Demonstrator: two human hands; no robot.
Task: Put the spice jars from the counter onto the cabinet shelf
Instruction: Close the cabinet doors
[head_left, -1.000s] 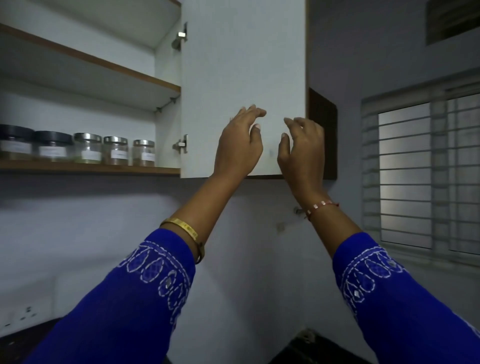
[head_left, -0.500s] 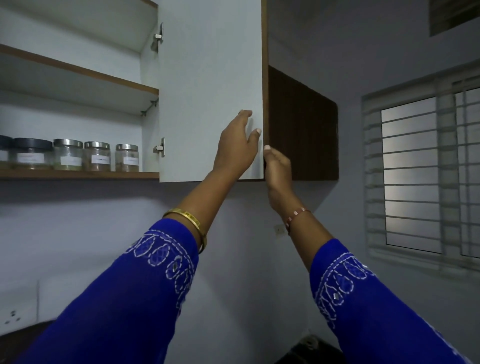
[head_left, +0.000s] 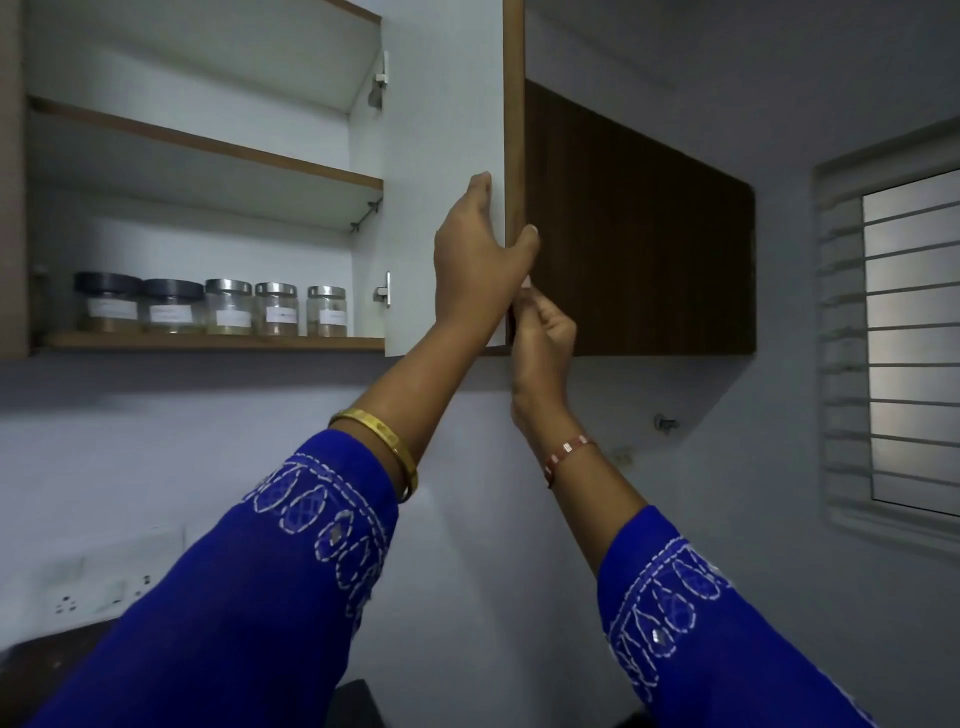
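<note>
Head view: both hands grip the cabinet door (head_left: 447, 156) — left hand (head_left: 475, 260) wrapped over its upright free edge, right hand (head_left: 540, 338) pinching just below. Five spice jars (head_left: 228, 309) sit left of them on the lower shelf (head_left: 208, 342), nearer the left hand.

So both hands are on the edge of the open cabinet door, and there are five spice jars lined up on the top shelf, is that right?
Not quite. The head view shows the five spice jars on the lower shelf, not the top one; the upper shelf shows nothing on it. The rest holds: the left hand and right hand are both at the edge of the open cabinet door.
</note>
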